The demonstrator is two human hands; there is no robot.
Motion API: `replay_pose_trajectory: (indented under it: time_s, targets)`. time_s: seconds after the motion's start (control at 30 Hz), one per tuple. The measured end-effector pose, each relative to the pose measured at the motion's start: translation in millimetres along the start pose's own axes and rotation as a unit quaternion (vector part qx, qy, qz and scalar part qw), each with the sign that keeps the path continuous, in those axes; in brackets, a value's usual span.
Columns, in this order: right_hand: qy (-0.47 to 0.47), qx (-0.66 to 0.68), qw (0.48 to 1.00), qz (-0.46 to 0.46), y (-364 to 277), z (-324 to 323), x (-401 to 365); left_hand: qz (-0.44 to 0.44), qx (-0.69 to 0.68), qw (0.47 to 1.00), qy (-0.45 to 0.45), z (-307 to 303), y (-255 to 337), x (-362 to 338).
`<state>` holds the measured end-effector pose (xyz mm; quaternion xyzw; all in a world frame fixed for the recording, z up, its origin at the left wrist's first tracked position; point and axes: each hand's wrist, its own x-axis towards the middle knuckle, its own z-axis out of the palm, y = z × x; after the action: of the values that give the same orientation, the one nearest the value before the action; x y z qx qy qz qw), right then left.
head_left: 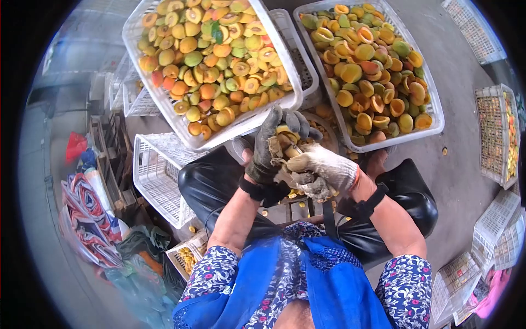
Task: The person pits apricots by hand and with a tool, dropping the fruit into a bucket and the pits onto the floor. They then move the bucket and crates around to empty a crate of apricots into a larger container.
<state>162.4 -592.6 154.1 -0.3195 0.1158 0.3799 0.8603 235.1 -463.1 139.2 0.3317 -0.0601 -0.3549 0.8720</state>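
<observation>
My left hand [267,149], in a dark, dirty glove, is closed around a yellow apricot half [285,131]. In a soiled white glove, my right hand [324,167] grips a small pitting knife [296,159] with a pale handle; its short metal tip meets the fruit, and the fingers hide much of it. Just beyond my left hand, a white crate [181,137] is heaped with halved apricots [219,60], many showing pits. To the right, another white crate [350,143] holds hollow apricot halves [372,71]. Below my hands, a container is mostly hidden.
An overturned-looking white crate [164,175] lies by my left knee, near wooden pallets [112,159] and crumpled plastic sacks [90,214]. A full fruit crate [496,137] stands far right, with more crates [455,279] below it. Scraps dot the grey floor [460,181].
</observation>
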Motion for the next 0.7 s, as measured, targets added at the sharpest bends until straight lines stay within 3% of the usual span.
replay_pose_trajectory:
  time_s: [0.07, 0.1, 0.13, 0.17, 0.2, 0.27, 0.33, 0.37, 0.43, 0.47, 0.5, 0.53, 0.57, 0.6, 0.67, 0.7]
  targets:
    - [0.001, 0.017, 0.995, 0.102, -9.4, -3.0, -9.1, 0.038, 0.029, 0.998, 0.032, -2.7, 0.1, -3.6]
    - [-0.024, -0.188, 0.981, 0.045, -9.4, -6.9, -10.3, 0.074, 0.059, 0.992, 0.086, -3.4, 1.5, -9.3]
    - [-0.047, -0.385, 0.922, -0.017, -7.7, -14.5, -10.7, 0.110, 0.088, 0.980, 0.137, -5.2, 3.7, -11.8]
    - [-0.017, -0.624, 0.740, -0.250, 11.2, -35.8, -4.8, 0.148, 0.053, 0.981, 0.116, -11.4, 13.1, -14.2]
    - [-0.029, -0.817, 0.542, -0.197, 20.6, -49.8, -8.1, 0.149, 0.054, 0.981, 0.116, -9.9, 20.7, -11.4]
    - [0.204, -0.731, 0.648, -0.067, 31.9, -45.7, -12.2, 0.117, 0.130, 0.943, 0.283, -0.7, 39.4, 8.0]
    - [0.198, -0.719, 0.659, -0.097, 23.7, -42.0, -4.9, 0.093, 0.221, 0.966, 0.095, 1.5, 63.0, 50.2]
    - [0.191, -0.707, 0.669, -0.127, 18.4, -40.8, -1.8, 0.091, 0.223, 0.966, 0.095, 17.8, 76.0, 58.5]
    - [0.181, -0.678, 0.696, -0.150, -1.3, -29.2, -15.2, 0.088, 0.370, 0.923, 0.061, 49.1, 100.8, 67.9]
    - [0.173, -0.650, 0.719, -0.175, -9.2, -26.2, -19.1, 0.087, 0.374, 0.922, 0.061, 34.5, 112.1, 71.0]
    - [0.174, -0.649, 0.719, -0.179, -7.4, -37.9, -16.6, -0.028, 0.631, 0.772, 0.070, 4.7, 128.1, 71.5]
    - [0.104, -0.745, 0.604, -0.262, -0.4, -58.6, -13.4, -0.139, 0.824, 0.544, 0.073, -28.1, 142.4, 65.4]
    - [0.032, -0.817, 0.470, -0.333, 5.8, -70.9, -11.3, -0.060, 0.895, 0.442, 0.004, -66.2, 151.7, 43.0]
    - [0.036, -0.816, 0.471, -0.332, 9.5, -69.6, -10.0, 0.022, 0.941, 0.330, -0.066, -101.4, 157.0, 16.2]
    - [0.075, -0.778, 0.535, -0.320, 12.0, -63.8, -9.4, 0.031, 0.948, 0.303, -0.090, -137.9, 156.3, -9.3]
    - [0.053, -0.792, 0.514, -0.326, 13.3, -66.7, -7.6, 0.038, 0.946, 0.308, -0.097, -139.9, 154.4, -9.6]
